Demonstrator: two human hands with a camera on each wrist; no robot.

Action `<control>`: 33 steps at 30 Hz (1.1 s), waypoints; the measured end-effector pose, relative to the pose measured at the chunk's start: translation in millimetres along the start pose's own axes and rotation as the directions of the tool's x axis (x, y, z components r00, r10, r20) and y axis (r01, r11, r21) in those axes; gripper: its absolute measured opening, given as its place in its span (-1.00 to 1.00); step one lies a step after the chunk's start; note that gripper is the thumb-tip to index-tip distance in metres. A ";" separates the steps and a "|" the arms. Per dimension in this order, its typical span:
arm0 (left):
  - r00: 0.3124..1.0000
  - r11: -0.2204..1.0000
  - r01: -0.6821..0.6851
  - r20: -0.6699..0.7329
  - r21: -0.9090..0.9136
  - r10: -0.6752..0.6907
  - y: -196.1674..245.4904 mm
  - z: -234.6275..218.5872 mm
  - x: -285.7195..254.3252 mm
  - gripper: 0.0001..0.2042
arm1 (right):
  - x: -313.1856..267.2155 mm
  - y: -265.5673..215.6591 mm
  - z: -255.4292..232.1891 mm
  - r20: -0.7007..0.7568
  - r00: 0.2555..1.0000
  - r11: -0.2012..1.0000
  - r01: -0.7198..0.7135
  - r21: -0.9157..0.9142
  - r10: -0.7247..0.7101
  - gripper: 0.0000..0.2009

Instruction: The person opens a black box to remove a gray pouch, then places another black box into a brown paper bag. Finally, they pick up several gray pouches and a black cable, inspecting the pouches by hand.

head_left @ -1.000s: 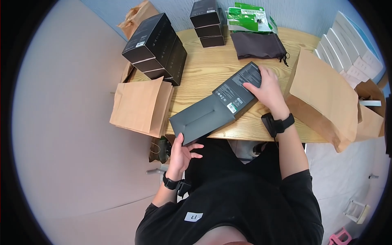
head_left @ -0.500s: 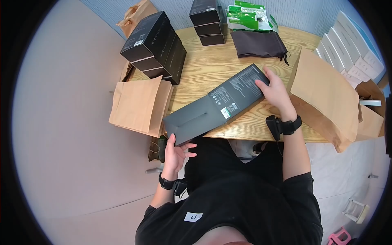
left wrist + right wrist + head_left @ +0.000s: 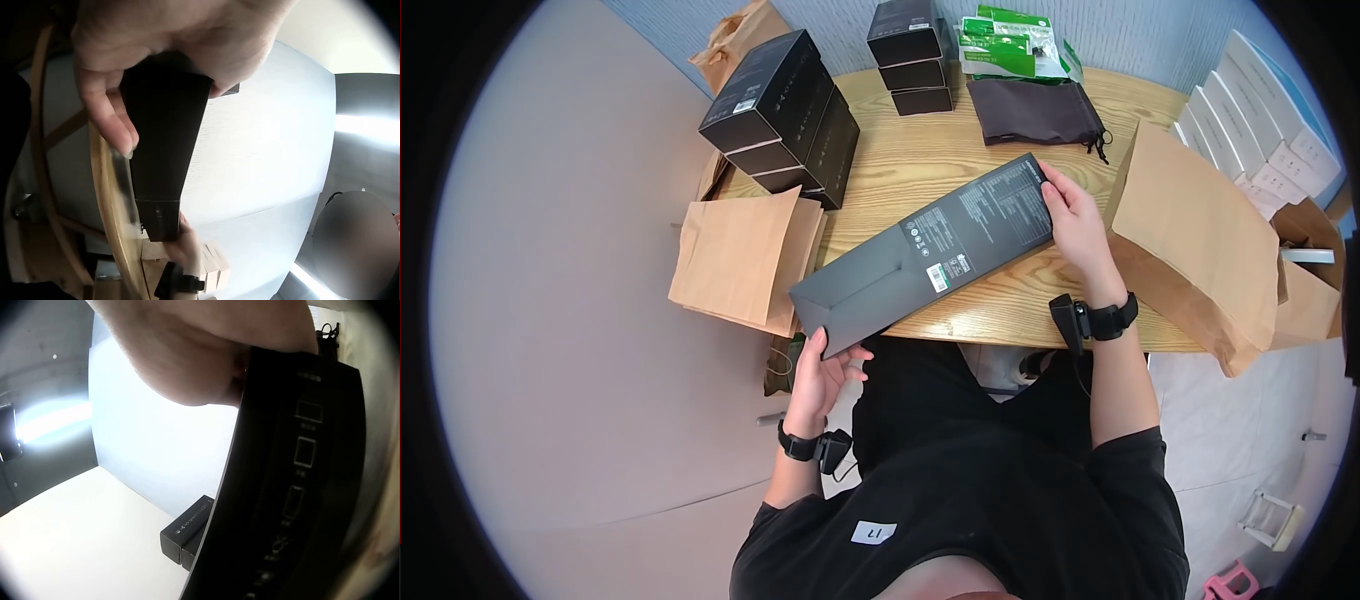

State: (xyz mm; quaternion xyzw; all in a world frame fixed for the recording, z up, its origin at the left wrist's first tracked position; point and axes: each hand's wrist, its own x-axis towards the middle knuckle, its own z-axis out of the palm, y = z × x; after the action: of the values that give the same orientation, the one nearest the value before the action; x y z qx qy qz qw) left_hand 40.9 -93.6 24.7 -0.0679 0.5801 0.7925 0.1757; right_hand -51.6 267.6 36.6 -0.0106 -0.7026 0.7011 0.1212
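A long dark grey box (image 3: pixel 930 250), with printed text and a white label on its upper face, is held slantwise over the table's front edge. My left hand (image 3: pixel 818 378) grips its lower left end, thumb on top and fingers beneath. At the upper right end my right hand (image 3: pixel 1080 222) pinches it, thumb on the printed face. In the left wrist view the box (image 3: pixel 165 137) runs away from the left hand (image 3: pixel 175 37) towards the other hand. White icons line the box's side (image 3: pixel 281 487) below the right hand (image 3: pixel 187 350) in the right wrist view.
Black boxes (image 3: pixel 785 120) are stacked at the back left, with a smaller stack (image 3: pixel 910 60) beside them. Folded paper bags (image 3: pixel 735 255) stand at left. A dark pouch (image 3: pixel 1035 112) and green packets (image 3: pixel 1015 45) lie behind; a large paper bag (image 3: pixel 1190 230) and white boxes (image 3: pixel 1250 120) are at right.
The box has shifted left and its printed face now lies flatter to the head view. Both hands moved with it, the right hand sliding towards the box's far right end.
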 end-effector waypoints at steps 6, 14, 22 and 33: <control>0.992 1.000 0.026 0.125 0.012 -0.027 -11.2 -5.8 6.3 -0.50 | -5.3 -5.9 0.2 0.046 0.999 1.000 -0.010 -0.006 0.010 -0.59; 0.983 0.983 -0.009 0.180 0.183 -0.025 -16.1 37.0 2.6 -0.45 | -20.8 -0.3 27.4 0.167 0.986 1.000 -0.007 -0.013 0.009 -0.45; 0.961 0.939 -0.092 0.278 0.332 -0.004 -25.1 68.4 2.6 -0.36 | -40.0 -14.7 50.4 0.247 0.969 1.000 -0.009 -0.016 0.013 -0.43; 0.950 0.999 0.022 0.312 -0.040 -0.009 -11.7 80.0 30.6 -0.41 | -27.2 -16.8 42.9 0.017 1.000 0.996 -0.004 0.094 0.003 -0.17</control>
State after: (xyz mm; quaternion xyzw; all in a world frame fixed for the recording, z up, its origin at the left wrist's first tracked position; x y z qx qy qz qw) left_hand 24.4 -8.9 30.1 0.0496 0.5272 0.8043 0.2697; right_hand -30.5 220.1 49.5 -0.0004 -0.6699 0.7336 0.1145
